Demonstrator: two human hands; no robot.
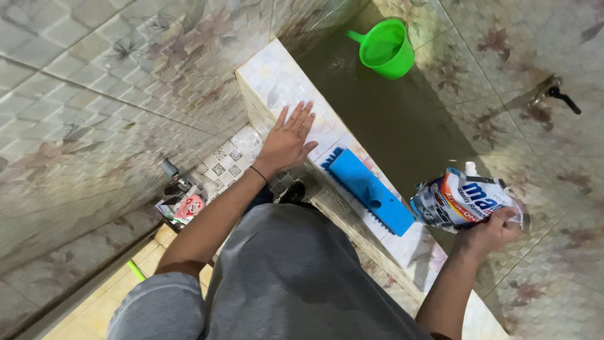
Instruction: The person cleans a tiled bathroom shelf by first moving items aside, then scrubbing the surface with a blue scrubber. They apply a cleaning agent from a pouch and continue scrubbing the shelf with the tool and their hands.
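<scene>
Two hands are at a tiled water basin: the left hand point(290, 138) lies flat, fingers spread wide, on the tiled ledge point(277, 75), while the right hand point(491, 233) grips a soft refill pouch point(458, 200) over the murky water. Between them a blue scrub brush point(370, 191) rests on the ledge. Farther off, a green dipper point(385, 49) floats.

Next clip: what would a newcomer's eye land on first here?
Probably the blue brush lying on the tiled ledge between the hands. The right hand holds a crumpled pouch over the water basin, where a green dipper floats at the far end. The left hand rests flat on the ledge.
</scene>
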